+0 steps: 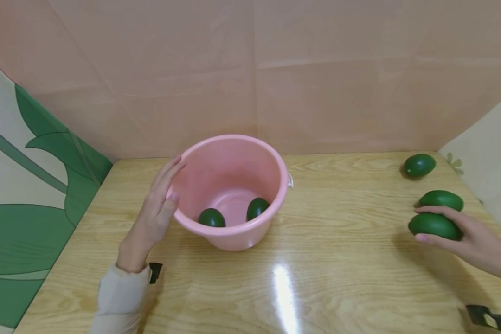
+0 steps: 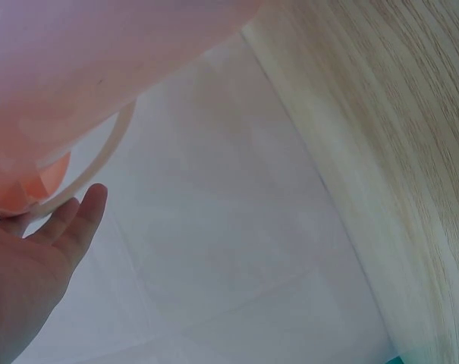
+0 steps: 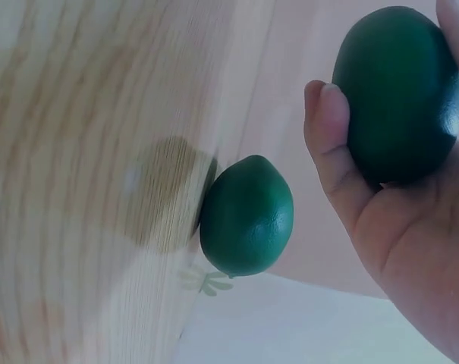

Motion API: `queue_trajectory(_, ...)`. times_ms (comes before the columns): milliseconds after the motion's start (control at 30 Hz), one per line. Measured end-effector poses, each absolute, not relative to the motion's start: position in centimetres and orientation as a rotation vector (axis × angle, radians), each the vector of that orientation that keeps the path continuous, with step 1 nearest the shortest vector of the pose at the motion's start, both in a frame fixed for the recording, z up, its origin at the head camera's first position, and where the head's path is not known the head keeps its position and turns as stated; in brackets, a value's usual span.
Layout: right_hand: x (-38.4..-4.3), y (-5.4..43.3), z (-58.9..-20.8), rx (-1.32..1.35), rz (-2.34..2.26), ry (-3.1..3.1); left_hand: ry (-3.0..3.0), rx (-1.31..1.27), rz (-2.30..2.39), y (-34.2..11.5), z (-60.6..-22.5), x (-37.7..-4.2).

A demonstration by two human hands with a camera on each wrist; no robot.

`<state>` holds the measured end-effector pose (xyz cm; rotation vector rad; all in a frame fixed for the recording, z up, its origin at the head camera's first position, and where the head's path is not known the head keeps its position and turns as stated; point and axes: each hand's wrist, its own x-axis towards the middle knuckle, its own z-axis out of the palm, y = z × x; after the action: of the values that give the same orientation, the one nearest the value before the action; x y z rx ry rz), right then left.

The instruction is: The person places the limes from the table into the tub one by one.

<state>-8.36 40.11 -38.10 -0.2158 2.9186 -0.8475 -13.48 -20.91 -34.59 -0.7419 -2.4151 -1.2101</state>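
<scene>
A pink bucket [image 1: 229, 235] stands on the table, with two dark green avocados [image 1: 211, 217] [image 1: 257, 208] lying inside it. My left hand [image 1: 154, 211] rests on the left side of its rim, fingers fairly straight and thumb at the near side. In the left wrist view, fingers [image 2: 83, 220] touch the area by the bucket's white handle [image 2: 108, 148]. At the right, my right hand [image 1: 463, 232] grips a smooth avocado [image 1: 434, 226] between thumb and fingers, raised off the table in the right wrist view. Just behind it lies another avocado [image 1: 441, 199].
One more avocado [image 1: 419, 165] lies at the table's back right corner. A pinkish sheet [image 1: 338, 93] covers the wall behind the wooden table [image 1: 342, 260]. Side panels with green leaf pictures [image 1: 21, 232] border the left.
</scene>
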Motion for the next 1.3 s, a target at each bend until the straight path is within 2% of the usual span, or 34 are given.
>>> queue_trajectory(267, -8.3, 40.1, -38.4, -0.337, -0.938, 2.957, -2.41, -0.742, -1.214, -20.9, -34.6, -13.4)
queue_trajectory(633, -8.3, 39.2, -38.1, -0.238, -0.958, 3.003, -2.397, -0.747, -1.21, -20.9, -34.6, -13.5)
queue_trajectory(1300, -8.4, 35.4, -36.5, -0.445, -1.12, 3.077, -2.378, -0.754, -1.217, -20.8, -34.7, -13.6)
